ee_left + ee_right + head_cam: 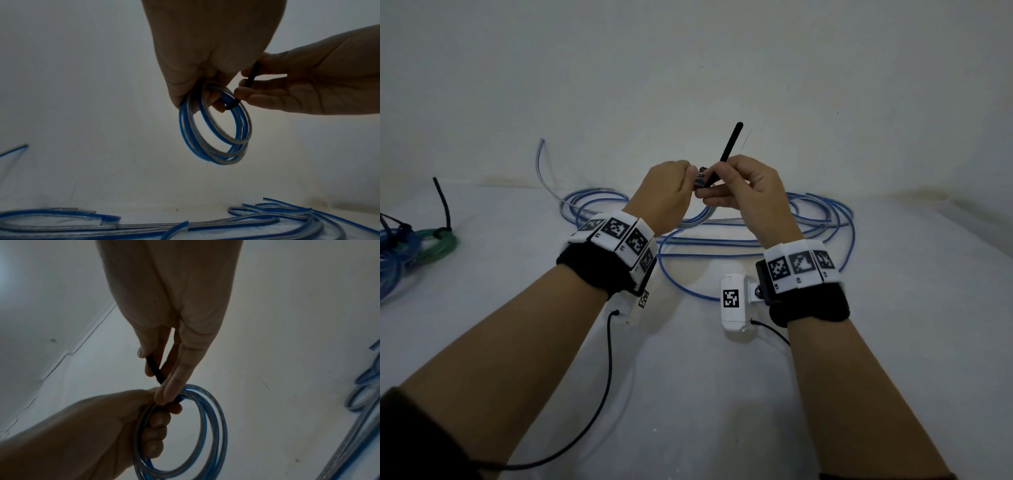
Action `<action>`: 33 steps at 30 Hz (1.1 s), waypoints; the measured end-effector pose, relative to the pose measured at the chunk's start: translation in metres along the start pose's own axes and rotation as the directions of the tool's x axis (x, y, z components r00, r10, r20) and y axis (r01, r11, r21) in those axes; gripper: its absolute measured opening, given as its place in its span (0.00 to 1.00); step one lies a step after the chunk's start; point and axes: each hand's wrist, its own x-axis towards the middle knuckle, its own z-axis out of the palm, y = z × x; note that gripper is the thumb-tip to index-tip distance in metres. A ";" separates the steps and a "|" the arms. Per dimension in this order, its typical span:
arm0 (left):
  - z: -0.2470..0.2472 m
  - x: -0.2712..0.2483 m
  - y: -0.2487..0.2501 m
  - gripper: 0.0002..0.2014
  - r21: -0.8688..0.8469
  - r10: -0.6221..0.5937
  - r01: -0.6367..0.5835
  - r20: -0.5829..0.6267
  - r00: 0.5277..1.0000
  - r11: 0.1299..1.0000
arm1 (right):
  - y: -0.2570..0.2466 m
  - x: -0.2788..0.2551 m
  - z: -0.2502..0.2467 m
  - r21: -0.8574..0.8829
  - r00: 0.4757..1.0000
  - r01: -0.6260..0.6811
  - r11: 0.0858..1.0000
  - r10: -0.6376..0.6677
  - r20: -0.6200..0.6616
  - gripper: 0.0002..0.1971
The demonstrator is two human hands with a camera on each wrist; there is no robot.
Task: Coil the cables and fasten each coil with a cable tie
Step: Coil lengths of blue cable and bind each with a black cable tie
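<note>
My left hand (pixel 671 192) (pixel 205 84) (pixel 131 415) grips a small coil of blue and clear cable (pixel 216 129) (pixel 205 426), held up above the table. A black cable tie (pixel 727 150) (pixel 249 78) (pixel 155 369) wraps the coil at its top, and its free tail sticks up and away. My right hand (pixel 736 186) (pixel 287 91) (pixel 166 369) pinches that tail close to the coil, between thumb and fingers. The head view hides most of the coil behind my hands.
Loose blue and clear cables (pixel 739 233) (pixel 267 217) sprawl over the white table (pixel 688 377) beyond my hands. At the far left lie tied coils, one green (pixel 438 240), with a black tie tail (pixel 443 202) standing up. A white wall rises behind.
</note>
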 end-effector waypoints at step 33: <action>0.009 -0.002 -0.001 0.06 -0.298 -0.148 0.114 -0.091 0.985 0.948 | 0.000 0.000 -0.001 0.091 0.961 -0.236 0.968 0.246 -0.125 0.07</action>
